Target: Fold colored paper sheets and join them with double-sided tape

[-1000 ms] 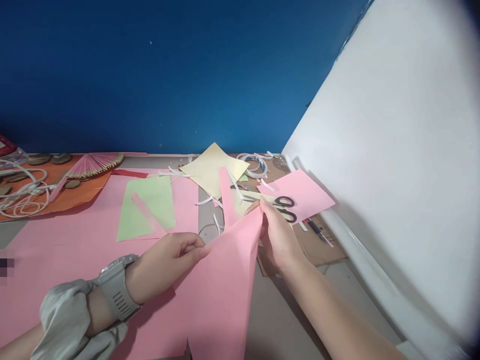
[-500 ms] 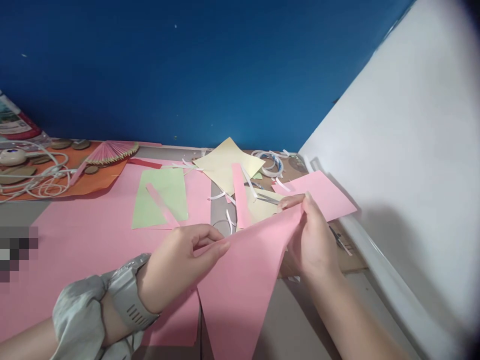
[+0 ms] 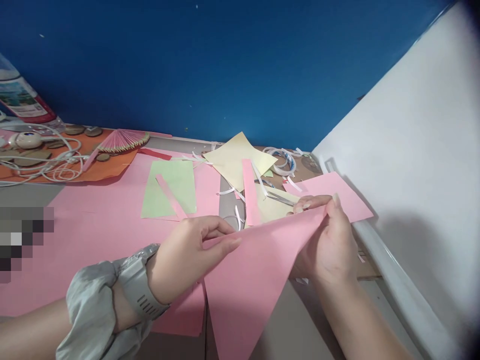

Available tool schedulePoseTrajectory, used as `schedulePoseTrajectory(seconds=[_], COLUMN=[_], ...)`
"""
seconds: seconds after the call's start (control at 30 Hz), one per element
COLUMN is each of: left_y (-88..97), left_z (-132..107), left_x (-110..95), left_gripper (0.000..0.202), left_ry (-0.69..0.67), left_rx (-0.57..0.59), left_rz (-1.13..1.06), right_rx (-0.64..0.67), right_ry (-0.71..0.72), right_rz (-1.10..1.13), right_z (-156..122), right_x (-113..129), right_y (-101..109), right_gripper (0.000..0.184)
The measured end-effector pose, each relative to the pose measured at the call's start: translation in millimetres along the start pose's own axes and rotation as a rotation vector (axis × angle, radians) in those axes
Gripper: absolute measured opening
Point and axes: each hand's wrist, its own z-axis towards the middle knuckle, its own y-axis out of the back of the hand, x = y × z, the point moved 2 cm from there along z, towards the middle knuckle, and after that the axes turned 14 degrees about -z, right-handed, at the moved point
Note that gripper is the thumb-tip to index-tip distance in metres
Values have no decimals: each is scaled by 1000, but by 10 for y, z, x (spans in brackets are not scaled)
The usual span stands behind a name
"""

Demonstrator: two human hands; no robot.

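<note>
The left hand (image 3: 187, 250) pinches the pink sheet (image 3: 251, 280) by its top edge, the right hand (image 3: 333, 245) its corner, the length hanging below.

My left hand (image 3: 195, 245) pinches thumb against fingers, its back upward, the left forearm (image 3: 33, 325) slanting in low. My right hand (image 3: 335, 245) pinches too, thumb pointing up, its fingers bent leftward.

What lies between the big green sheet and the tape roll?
In the head view, mainly the far yellow sheet, overlapped by a pink strip, plus white paper scraps.
</note>
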Motion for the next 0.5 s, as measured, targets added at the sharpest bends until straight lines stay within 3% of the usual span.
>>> schedulePoseTrajectory(seconds=[0.5], left_y=[5], left_z=[12], left_x=[32], left_gripper=[21], left_ry=[9], left_rx=[23], left_rz=[-13], right_rx=[-2], right_ry=[-40], right_rz=[23], right_z=[6], right_x=[-31], right_y=[-15], right_gripper=[35])
